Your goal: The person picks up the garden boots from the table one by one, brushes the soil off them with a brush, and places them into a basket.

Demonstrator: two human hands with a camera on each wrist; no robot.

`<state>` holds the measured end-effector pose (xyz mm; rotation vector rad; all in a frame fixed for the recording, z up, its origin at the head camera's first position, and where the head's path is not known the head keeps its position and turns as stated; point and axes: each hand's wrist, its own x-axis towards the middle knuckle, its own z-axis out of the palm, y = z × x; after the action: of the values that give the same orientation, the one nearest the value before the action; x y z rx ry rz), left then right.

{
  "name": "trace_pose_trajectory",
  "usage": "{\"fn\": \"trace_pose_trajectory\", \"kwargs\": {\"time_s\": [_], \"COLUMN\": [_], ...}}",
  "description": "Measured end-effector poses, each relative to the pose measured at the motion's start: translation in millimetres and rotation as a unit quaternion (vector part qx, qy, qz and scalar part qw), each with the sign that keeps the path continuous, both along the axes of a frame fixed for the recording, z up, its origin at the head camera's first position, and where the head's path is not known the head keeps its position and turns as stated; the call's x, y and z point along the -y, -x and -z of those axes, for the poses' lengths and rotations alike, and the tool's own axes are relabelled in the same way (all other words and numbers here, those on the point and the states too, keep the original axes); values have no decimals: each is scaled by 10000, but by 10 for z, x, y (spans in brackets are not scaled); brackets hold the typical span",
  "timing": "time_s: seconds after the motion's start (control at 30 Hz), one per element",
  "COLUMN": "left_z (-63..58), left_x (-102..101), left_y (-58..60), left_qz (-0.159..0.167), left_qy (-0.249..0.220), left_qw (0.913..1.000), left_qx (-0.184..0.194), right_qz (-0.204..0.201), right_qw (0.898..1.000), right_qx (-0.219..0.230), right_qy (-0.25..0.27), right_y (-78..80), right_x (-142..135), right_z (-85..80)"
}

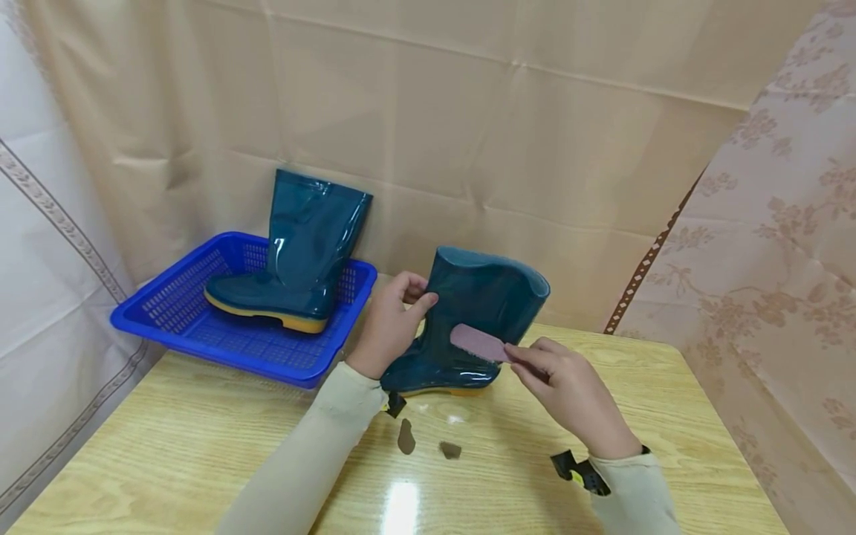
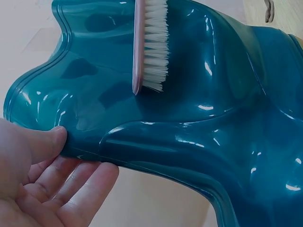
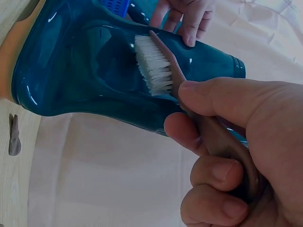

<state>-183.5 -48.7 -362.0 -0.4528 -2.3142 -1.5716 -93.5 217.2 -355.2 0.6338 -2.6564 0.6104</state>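
A dark teal rubber boot (image 1: 481, 297) stands on the table, its yellow sole down and its toe pointing left. My left hand (image 1: 391, 323) steadies it by the edge of the shaft; in the left wrist view the thumb (image 2: 49, 142) lies on the rubber and the fingers curl under the edge. In my right hand (image 1: 568, 386) is a scrubbing brush (image 1: 478, 343) with a pinkish back. The right wrist view shows my fingers wrapped round its handle (image 3: 218, 132). Its white bristles (image 3: 154, 66) face the side of the shaft, right at the rubber.
To the left, a blue plastic basket (image 1: 150, 331) holds the matching boot (image 1: 310, 238), upright. Two small brown flat pieces (image 1: 406, 437) lie on the wooden table (image 1: 521, 475) before the standing boot. Beige cloth (image 1: 428, 134) hangs behind, patterned cloth (image 1: 789, 223) at the right.
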Motion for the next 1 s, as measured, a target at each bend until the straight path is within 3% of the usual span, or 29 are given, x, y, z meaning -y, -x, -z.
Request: {"fn": "trace_pose_trajectory", "kwargs": {"time_s": [0.33, 0.5, 0.63, 0.8, 1.0], "left_z": [-14, -2, -2, -13, -4], "left_x": [-2, 5, 6, 1, 1], "left_y": [-17, -12, -13, -21, -14], "left_qz": [-27, 9, 49, 49, 10], "left_qy": [89, 43, 5, 7, 36], "left_qw": [10000, 10000, 10000, 10000, 10000], "left_qx": [-22, 42, 55, 19, -82], "right_qz": [167, 95, 58, -159, -224], "right_qw": [9989, 9962, 9970, 9985, 9908], "right_qx": [-34, 246, 342, -320, -1289], "right_qy": [-426, -831, -691, -423, -344], "right_y": [35, 47, 27, 7, 25], "right_x": [37, 39, 31, 27, 45], "right_z": [57, 90, 82, 50, 45]}}
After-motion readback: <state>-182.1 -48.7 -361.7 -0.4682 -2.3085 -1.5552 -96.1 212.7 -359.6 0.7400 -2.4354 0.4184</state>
